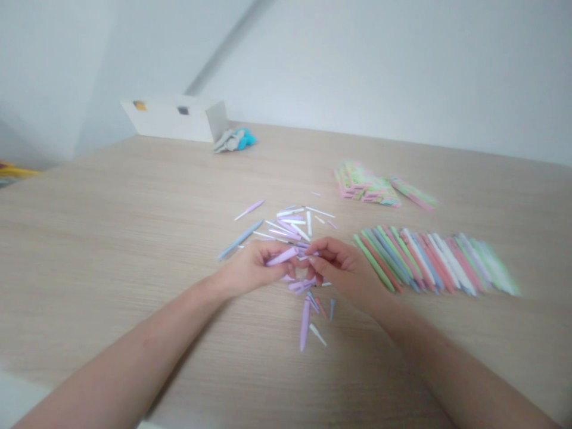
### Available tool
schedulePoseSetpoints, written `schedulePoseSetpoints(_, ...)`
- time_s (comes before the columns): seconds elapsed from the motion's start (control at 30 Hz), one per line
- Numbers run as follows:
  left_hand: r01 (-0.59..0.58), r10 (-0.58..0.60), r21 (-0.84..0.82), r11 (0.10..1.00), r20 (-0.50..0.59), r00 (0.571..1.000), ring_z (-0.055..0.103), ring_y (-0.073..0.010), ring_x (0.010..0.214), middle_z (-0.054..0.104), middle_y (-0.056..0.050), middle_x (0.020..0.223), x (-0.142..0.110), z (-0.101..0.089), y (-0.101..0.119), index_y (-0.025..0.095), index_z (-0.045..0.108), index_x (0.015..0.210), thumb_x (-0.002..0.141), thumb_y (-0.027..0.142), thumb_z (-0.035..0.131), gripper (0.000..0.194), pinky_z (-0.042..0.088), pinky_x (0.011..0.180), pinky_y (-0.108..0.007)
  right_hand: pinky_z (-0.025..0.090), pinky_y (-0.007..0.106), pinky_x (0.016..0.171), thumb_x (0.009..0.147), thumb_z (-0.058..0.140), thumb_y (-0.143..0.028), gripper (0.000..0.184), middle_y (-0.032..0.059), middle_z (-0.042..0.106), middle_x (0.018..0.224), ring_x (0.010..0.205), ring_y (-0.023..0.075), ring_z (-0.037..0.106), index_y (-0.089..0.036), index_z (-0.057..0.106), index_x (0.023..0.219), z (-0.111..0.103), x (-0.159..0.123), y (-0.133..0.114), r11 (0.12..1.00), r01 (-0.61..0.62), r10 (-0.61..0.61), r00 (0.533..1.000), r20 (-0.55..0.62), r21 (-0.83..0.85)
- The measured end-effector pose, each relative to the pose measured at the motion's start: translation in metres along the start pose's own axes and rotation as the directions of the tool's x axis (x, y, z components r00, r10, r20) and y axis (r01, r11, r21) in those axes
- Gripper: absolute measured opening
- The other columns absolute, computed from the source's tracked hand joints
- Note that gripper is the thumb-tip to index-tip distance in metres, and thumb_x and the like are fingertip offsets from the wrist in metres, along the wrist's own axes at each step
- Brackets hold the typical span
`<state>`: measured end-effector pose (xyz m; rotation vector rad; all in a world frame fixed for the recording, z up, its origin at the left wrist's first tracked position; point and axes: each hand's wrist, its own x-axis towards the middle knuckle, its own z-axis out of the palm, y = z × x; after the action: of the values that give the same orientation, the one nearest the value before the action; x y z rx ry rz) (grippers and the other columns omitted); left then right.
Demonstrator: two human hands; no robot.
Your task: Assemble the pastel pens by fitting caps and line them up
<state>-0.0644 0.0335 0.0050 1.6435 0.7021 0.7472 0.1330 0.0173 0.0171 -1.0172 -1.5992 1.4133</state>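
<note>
My left hand [252, 268] grips a tapered lilac plastic pen-like barrel [281, 257], whose narrow end points toward my right hand [344, 268]. The fingers of my right hand pinch a thin pale stick [310, 255] close to that barrel's tip. Loose lilac, white and blue plastic pieces [286, 225] lie scattered on the wooden table [111, 238] around and in front of both hands. A long lilac piece [304, 325] and a white tip [317, 334] rest nearest me.
To the right lies a fanned row of pastel pen-like sticks [433, 262]. Behind it sits a stack of pastel packets [366, 185]. A white box [174, 119] and a crumpled grey and turquoise cloth [235, 140] stand at the far edge.
</note>
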Motion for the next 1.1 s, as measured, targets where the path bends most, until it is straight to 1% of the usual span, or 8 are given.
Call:
schedulePoseSetpoints(0.27,0.089,-0.038,0.211,0.973,-0.235,0.971,0.05,-0.0096,0.06,0.059,0.003,0.068,0.002,-0.004,-0.004,0.013,0.066,0.092,0.079,0.019,0.055,0.018,0.04,0.058,-0.021,0.048,0.021,0.051,0.078,0.057,-0.028,0.012,-0.0004,0.065,0.073,0.055,0.0091,0.059,-0.018,0.054,0.085,-0.006,0.009,0.011,0.996,-0.073,0.084,0.973,-0.213,0.058)
schedulePoseSetpoints(0.37,0.113,-0.057,0.235,0.965,-0.232,0.971,0.045,-0.0086,0.055,0.055,0.004,0.063,0.002,-0.005,-0.005,0.014,0.066,0.091,0.079,0.019,0.053,0.018,0.037,0.054,-0.02,0.043,0.018,0.043,0.076,0.057,-0.023,0.007,-0.0033,0.062,0.064,0.045,0.0072,0.055,-0.017,0.054,0.08,-0.01,-0.002,-0.006,0.972,-0.208,0.198,0.975,0.1,0.108)
schedulePoseSetpoints(0.4,0.114,-0.06,0.242,0.964,-0.223,0.973,0.044,-0.0086,0.054,0.053,0.005,0.062,0.001,-0.005,-0.006,0.014,0.066,0.09,0.079,0.019,0.053,0.019,0.036,0.052,-0.019,0.041,0.017,0.041,0.077,0.055,-0.022,0.006,-0.0032,0.062,0.062,0.044,0.0074,0.055,-0.017,0.055,0.078,-0.007,-0.008,-0.012,0.95,-0.301,0.264,0.914,0.307,0.08)
schedulePoseSetpoints(0.47,0.116,-0.067,0.242,0.963,-0.202,0.977,0.043,-0.0086,0.054,0.052,0.005,0.061,0.001,-0.004,-0.007,0.014,0.066,0.091,0.079,0.02,0.053,0.019,0.034,0.052,-0.019,0.045,0.017,0.048,0.08,0.053,-0.019,0.007,-0.0011,0.063,0.066,0.05,0.0078,0.059,-0.015,0.059,0.08,0.005,-0.02,-0.023,0.909,-0.411,0.351,0.664,0.66,-0.069)
schedulePoseSetpoints(0.53,0.115,-0.074,0.226,0.967,-0.181,0.981,0.043,-0.0087,0.055,0.051,0.005,0.062,0.001,-0.003,-0.006,0.013,0.066,0.09,0.078,0.02,0.053,0.019,0.034,0.052,-0.02,0.049,0.018,0.058,0.085,0.046,-0.016,0.016,0.0008,0.065,0.07,0.06,0.0085,0.063,-0.015,0.061,0.081,0.021,-0.031,-0.026,0.905,-0.396,0.352,0.491,0.797,-0.156)
schedulePoseSetpoints(0.57,0.112,-0.074,0.217,0.97,-0.174,0.982,0.043,-0.0088,0.056,0.051,0.005,0.062,0.002,-0.003,-0.005,0.013,0.066,0.089,0.078,0.019,0.053,0.018,0.035,0.053,-0.02,0.049,0.018,0.059,0.085,0.044,-0.013,0.018,0.001,0.064,0.069,0.062,0.0091,0.064,-0.015,0.061,0.08,0.029,-0.035,-0.025,0.91,-0.364,0.356,0.441,0.824,-0.198)
schedulePoseSetpoints(0.77,0.091,-0.059,0.221,0.971,-0.15,0.987,0.043,-0.009,0.058,0.05,0.005,0.061,0.003,-0.001,0.002,0.012,0.065,0.083,0.077,0.017,0.054,0.013,0.036,0.057,-0.02,0.048,0.019,0.057,0.086,0.038,-0.011,0.019,0.0019,0.06,0.074,0.061,0.0093,0.062,-0.014,0.056,0.084,0.042,-0.035,-0.005,0.916,-0.259,0.4,0.599,0.694,-0.305)
schedulePoseSetpoints(1.1,0.065,-0.02,0.274,0.96,-0.165,0.986,0.049,-0.0104,0.063,0.056,0.003,0.068,0.003,-0.001,-0.002,0.013,0.066,0.086,0.082,0.022,0.054,0.016,0.04,0.061,-0.022,0.046,0.019,0.057,0.087,0.041,-0.012,0.015,0.0008,0.061,0.073,0.062,0.0086,0.059,-0.015,0.056,0.083,0.025,-0.019,-0.005,0.916,-0.212,0.374,0.754,0.54,-0.339)
